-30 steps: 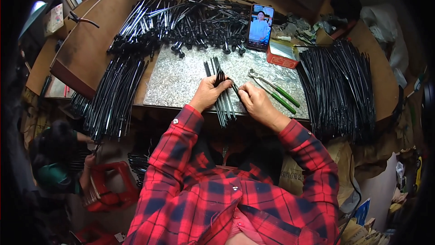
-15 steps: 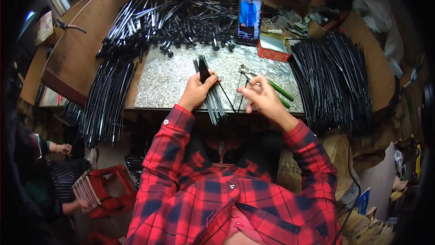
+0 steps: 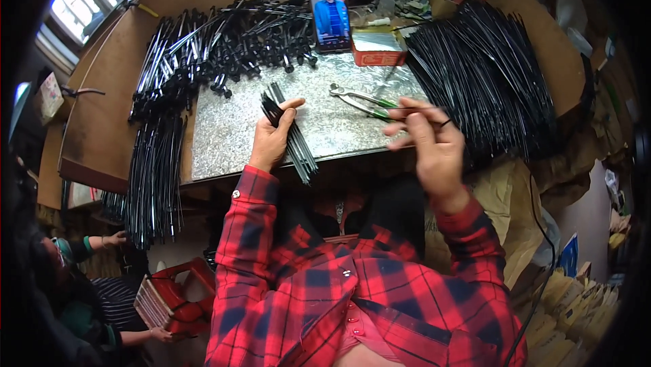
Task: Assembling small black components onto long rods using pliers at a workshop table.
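While half hidden behind fingers (image 3: 407, 121), a thin rod (image 3: 434, 110).

My 1 head camera looks steeply down from above, close over my forearms, facing the metal-topped bench (image 3: 339, 129) ahead of me.

Between the left hand (image 3: 272, 142) and the right hand (image 3: 428, 142) the speckled metal plate (image 3: 224, 143) on the desk (image 3: 102, 116) lies bare, leaving a passage. Just ahead of the right hand, pliers (image 3: 363, 101) block the way; beyond them stand a red box (image 3: 378, 48) and a phone (image 3: 329, 17). Black rod heaps close off the far left (image 3: 210, 45) and right (image 3: 481, 75).
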The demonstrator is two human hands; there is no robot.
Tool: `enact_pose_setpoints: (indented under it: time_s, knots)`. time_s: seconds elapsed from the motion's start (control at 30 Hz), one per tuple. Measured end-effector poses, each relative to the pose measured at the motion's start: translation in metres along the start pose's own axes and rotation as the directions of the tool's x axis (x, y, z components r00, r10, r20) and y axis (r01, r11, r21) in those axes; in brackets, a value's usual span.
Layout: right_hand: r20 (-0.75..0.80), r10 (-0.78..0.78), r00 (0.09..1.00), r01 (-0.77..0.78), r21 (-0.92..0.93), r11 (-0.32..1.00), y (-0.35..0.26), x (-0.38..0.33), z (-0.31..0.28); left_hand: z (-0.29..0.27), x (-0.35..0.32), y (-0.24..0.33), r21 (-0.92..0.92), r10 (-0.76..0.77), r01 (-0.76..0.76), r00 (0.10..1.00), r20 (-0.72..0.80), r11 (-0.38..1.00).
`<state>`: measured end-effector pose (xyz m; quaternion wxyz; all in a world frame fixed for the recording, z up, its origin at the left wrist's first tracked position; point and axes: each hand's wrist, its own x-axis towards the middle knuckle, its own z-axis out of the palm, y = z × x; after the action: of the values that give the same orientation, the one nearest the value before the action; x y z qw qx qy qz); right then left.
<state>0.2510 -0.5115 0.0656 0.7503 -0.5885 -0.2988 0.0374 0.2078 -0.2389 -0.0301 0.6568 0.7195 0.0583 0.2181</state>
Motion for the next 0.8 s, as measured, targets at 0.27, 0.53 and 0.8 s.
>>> enact_pose_setpoints:
  time_s: [0.27,0.53,0.8]
  knots:
    - [0.464,-0.367,0.806,0.589,-0.569,0.575,0.126,-0.020,0.050,-0.009,-0.005,0.007,0.240,0.076,-0.120,0.980,0.186,0.963]
    - [0.355,-0.387,0.851,0.525,-0.595,0.609,0.102,-0.054,0.012,0.005,-0.003,0.000,0.335,0.027,-0.147,0.941,0.336,0.931]
    - [-0.336,-0.139,0.932,-0.362,-0.889,-0.279,0.053,-0.147,-0.196,0.000,0.003,-0.009,0.099,0.098,-0.125,0.966,0.241,0.987]
